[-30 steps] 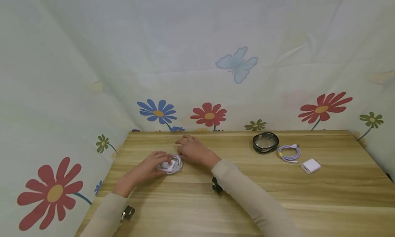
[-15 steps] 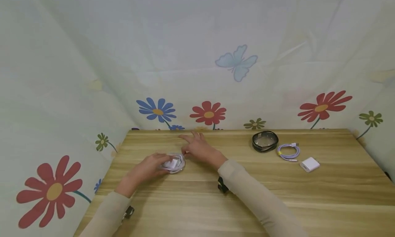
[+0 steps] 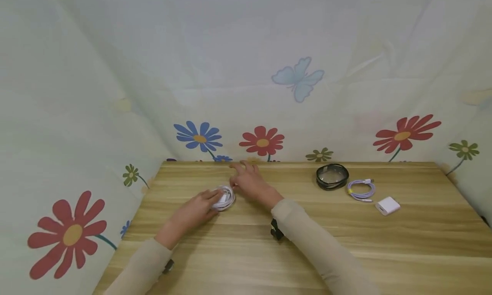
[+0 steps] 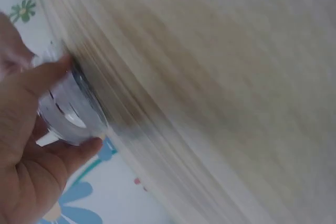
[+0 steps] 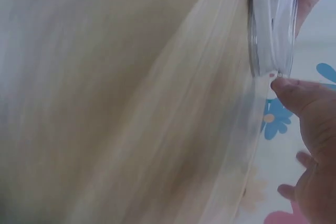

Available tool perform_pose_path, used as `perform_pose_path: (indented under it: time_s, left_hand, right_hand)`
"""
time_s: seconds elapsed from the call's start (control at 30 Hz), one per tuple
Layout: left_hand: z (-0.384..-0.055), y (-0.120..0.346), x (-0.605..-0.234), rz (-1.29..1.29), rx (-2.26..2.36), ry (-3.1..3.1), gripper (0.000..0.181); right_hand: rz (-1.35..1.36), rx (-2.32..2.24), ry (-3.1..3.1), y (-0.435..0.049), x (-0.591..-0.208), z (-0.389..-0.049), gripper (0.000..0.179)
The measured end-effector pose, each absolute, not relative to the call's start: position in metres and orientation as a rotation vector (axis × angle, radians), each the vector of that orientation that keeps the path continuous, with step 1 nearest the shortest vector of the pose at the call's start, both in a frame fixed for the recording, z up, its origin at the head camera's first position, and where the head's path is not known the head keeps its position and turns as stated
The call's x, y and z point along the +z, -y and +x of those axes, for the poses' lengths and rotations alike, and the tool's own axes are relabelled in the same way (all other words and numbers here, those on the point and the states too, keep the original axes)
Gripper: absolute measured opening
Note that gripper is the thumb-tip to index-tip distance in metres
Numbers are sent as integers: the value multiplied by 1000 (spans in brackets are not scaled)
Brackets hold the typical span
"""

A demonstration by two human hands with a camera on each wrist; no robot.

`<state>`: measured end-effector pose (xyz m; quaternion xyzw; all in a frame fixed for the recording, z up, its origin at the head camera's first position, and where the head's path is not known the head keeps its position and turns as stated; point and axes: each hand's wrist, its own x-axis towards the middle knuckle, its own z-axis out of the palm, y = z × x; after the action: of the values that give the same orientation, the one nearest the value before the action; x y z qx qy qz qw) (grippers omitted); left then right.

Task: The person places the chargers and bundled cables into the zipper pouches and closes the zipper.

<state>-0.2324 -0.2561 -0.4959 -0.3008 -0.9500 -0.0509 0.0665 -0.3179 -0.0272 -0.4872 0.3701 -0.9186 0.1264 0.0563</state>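
Observation:
A white cable (image 3: 228, 200) lies coiled in a clear round case (image 5: 253, 35), low over the left back of the table. My left hand (image 3: 197, 209) grips the case from its left, with thumb and fingers curled about its edge in the left wrist view. At the far side of the rim is my right hand (image 3: 250, 182). Its thumb and forefinger come together in a pinch at the case's edge in the right wrist view, while its other fingers stand away from it.
On the right of the wood-grained table (image 3: 246, 252) lie a clear round case with black coils (image 3: 332, 177), a coiled lilac cable (image 3: 360, 190) and a white charger plug (image 3: 388, 205). A flower-print cloth (image 3: 230, 94) hangs behind the table's back edge.
My left hand has moved right and slightly away from me with the cased cable. My right hand has shifted right as well, its fingers drawn to the case's far edge.

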Motion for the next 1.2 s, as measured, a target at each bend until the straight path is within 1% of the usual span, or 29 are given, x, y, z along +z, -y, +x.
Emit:
perform_pose_path:
  time_s: [0.2,0.3,0.4,0.5,0.63,0.8,1.07,1.13,1.2]
  left_hand:
    - [-226,245,-496,-819,-99,2884,55]
    - [-228,238,-497,-777,-87,2879,54]
    - [-231,231,-497,-730,-78,2851,52]
    - [-233,229,-499,-692,-74,2837,51]
    - [-231,231,-500,-679,-71,2858,54]
    - [-228,243,-493,-781,-102,2857,60]
    - [-238,256,-474,-1200,57,2926,65]
    - [-239,257,-471,-1244,78,2972,68]
    - [-240,257,-469,-1261,97,2992,67]
  right_hand:
    - [1305,320,2708,16,-479,-317,6]
    - [1344,341,2695,10,-478,-315,6]
    - [1303,368,2723,8,-482,-314,5]
    - [1212,393,2757,8,-488,-313,8]
    - [1112,436,2768,9,-494,-312,11]
    - [1057,512,2746,14,-495,-312,10]
    - [928,552,2767,14,-498,-313,7]
    - [942,565,2751,14,-500,-313,6]
    - [959,581,2737,13,-500,-313,5]
